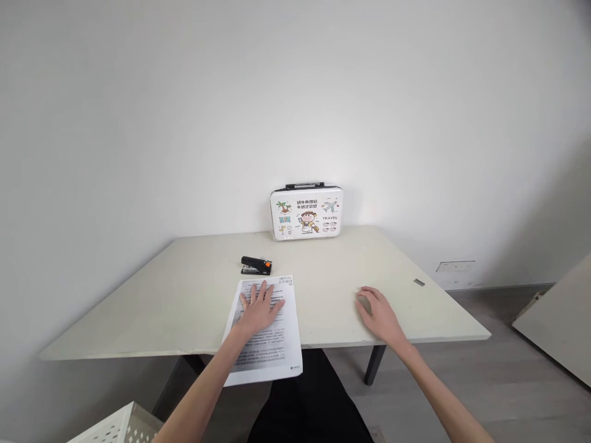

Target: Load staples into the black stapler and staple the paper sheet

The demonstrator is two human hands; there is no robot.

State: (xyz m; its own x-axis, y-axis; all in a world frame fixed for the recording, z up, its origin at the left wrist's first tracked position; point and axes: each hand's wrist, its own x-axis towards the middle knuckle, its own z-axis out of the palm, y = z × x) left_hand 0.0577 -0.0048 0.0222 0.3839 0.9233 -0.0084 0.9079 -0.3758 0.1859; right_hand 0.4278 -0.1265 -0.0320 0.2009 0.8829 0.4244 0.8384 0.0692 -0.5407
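Observation:
My left hand (pixel 258 311) lies flat with fingers spread on a printed sheet of paper (pixel 272 357). The sheet's lower end sticks out past the table's front edge; whether there is more than one sheet I cannot tell. Just beyond its top edge lies a black stapler (pixel 256 266) with an orange part at one end. To the right of the paper, my right hand (pixel 376 312) rests on the tabletop with fingers gently curved and thumb apart, nothing visible in it. A small grey strip (pixel 418 282), like a row of staples, lies farther right.
A white case (pixel 307 214) with cartoon prints and a black handle stands against the wall at the back of the pale table (pixel 184 295). A white perforated basket (pixel 124 424) is at the lower left. A white panel (pixel 563 314) stands at the far right.

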